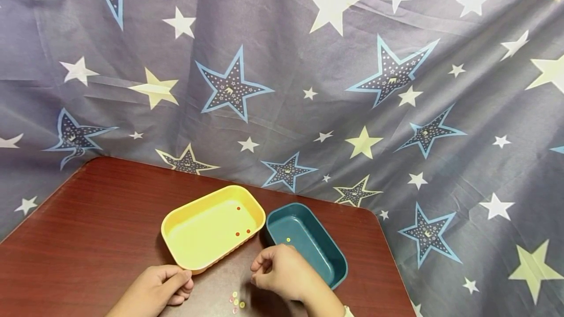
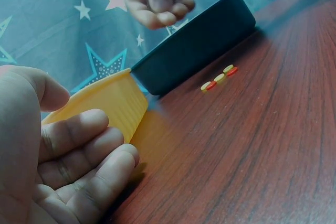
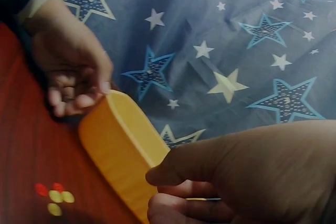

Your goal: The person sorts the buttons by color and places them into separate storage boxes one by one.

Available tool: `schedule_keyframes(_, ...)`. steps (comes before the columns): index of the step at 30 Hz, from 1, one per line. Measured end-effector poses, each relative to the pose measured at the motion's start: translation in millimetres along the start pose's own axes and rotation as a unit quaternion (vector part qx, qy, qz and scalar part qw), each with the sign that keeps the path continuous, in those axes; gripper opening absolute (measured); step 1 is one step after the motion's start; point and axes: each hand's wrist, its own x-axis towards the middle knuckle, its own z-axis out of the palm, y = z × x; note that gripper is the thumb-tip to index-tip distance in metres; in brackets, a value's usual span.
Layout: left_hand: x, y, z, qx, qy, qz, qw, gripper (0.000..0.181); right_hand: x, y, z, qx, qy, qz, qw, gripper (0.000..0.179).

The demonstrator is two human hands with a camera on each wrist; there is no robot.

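My left hand [image 1: 155, 287] holds the near corner of a yellow tray [image 1: 169, 231], thumb at its rim and fingers curled against the outer side. Three small red discs lie inside the tray. My right hand [image 1: 286, 270] hovers at the near-left side of a dark teal tray [image 1: 337, 253], fingers loosely bent. Nothing shows between its thumb and fingers in the right wrist view. One yellow disc [image 1: 288, 239] sits in the teal tray, just beyond that hand. Between the hands, several small yellow and red discs [image 2: 219, 78] lie on the table.
The two trays stand side by side on a dark red wood-grain table [image 1: 110, 209], their near ends apart. A grey-blue cloth with stars [image 1: 286, 126] hangs behind the table and along its right side.
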Motion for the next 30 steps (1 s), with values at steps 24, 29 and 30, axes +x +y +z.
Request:
schedule_keyframes(24,0.1,0.6,0.4,-0.012,-0.002,-0.004,0.9999,0.037,-6.6,26.7,66.7,-0.015,-0.02,0.081,0.9964,0.024)
schedule_keyframes(29,0.2,0.9,-0.7,-0.016,-0.005,-0.013,0.9998,0.038,-7.4,31.9,73.0,-0.033,0.0,0.035,0.9988,0.023)
schedule_keyframes(30,0.1,0.9,-0.8,-0.017,-0.007,-0.01,0.9998,0.038,-7.4,32.7,74.1,-0.039,0.003,0.027,0.9989,0.023)
